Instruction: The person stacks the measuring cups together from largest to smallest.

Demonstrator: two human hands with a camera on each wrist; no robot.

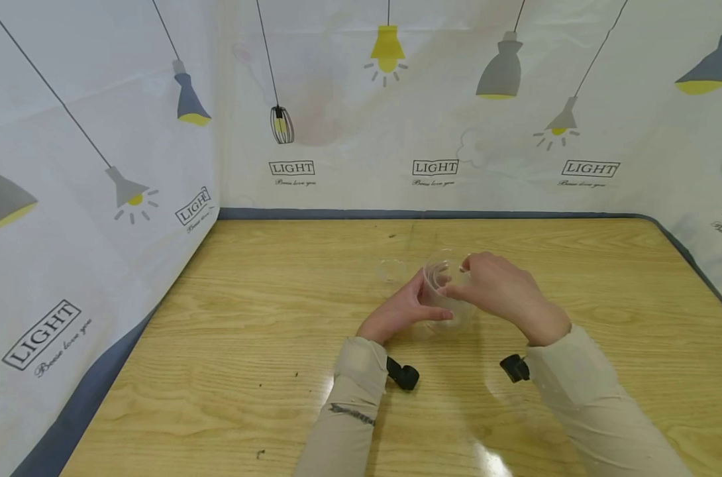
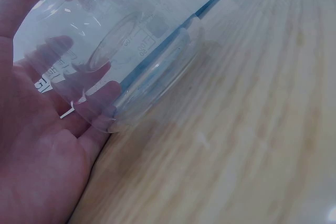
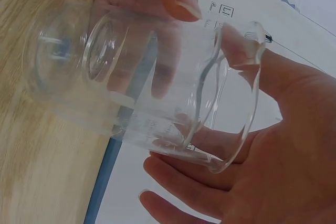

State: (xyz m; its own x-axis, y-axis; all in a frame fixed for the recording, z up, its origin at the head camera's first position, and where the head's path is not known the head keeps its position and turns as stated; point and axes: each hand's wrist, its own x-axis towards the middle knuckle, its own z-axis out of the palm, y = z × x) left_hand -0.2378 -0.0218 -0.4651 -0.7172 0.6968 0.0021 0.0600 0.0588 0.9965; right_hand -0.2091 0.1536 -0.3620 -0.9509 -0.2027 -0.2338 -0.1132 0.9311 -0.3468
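Note:
A large clear cup (image 1: pixel 456 318) is at the middle of the table, with a smaller clear cup (image 3: pixel 105 51) nested inside it. My left hand (image 1: pixel 399 308) grips the large cup, its fingers showing through the wall in the left wrist view. From the other side my right hand (image 1: pixel 501 288) is at the mouth of the cups. Its thumb reaches in over the rim (image 3: pixel 255 93) and its fingers lie along the far side, pinching the small cup near its top. In the right wrist view, the small cup's base stands apart from the large cup's base (image 3: pixel 44 51).
A faint clear round object (image 1: pixel 392 271) lies on the table just left of and behind the cups. A wood-grain table (image 1: pixel 248 298) spreads around the hands. White printed sheets (image 1: pixel 349 146) hang behind and at both sides, with a dark blue bottom edge.

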